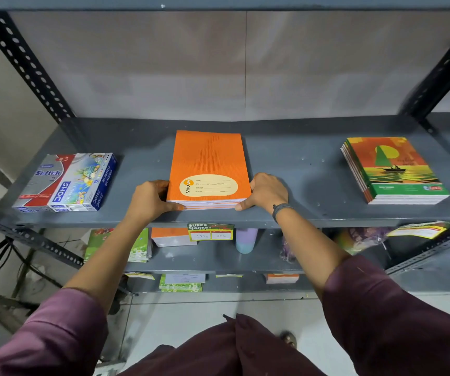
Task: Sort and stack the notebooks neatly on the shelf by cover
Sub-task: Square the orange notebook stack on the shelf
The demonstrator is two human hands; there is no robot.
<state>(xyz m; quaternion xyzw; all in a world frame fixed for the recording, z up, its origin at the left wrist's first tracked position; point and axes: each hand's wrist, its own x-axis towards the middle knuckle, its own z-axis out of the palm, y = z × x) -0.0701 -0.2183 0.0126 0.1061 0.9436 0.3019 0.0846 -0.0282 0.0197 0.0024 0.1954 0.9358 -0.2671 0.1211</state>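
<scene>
Nearest the camera, two maroon sleeves point(397, 316) reach up and forward toward a grey metal shelf point(294, 164). On the shelf's front lip hangs a green and yellow price tag point(210, 232), between the two forearms.

Just past that edge, the left hand point(150, 199) grips the near left corner of a stack of orange notebooks point(208, 169), fingers curled against the side and thumb pressed to the front edges of the pages. The right hand point(265, 191) mirrors it at the near right corner, thumb on the front edge and fingers wrapped along the right side (a dark band point(280, 210) circles that wrist). Both hands are closed on the stack, which lies flat at the middle of the shelf, close to its near edge, label oval toward the person.

Left of the stack, well apart, lie boxes of oil pastels point(69, 183), side by side. Right of it, also well apart, sits a stack of green and orange sailboat notebooks point(392, 169), its lower covers fanned slightly to the left.

Farther back, a pale panel wall point(245, 63) closes the shelf, with perforated black uprights point(25, 63) at either side.
</scene>
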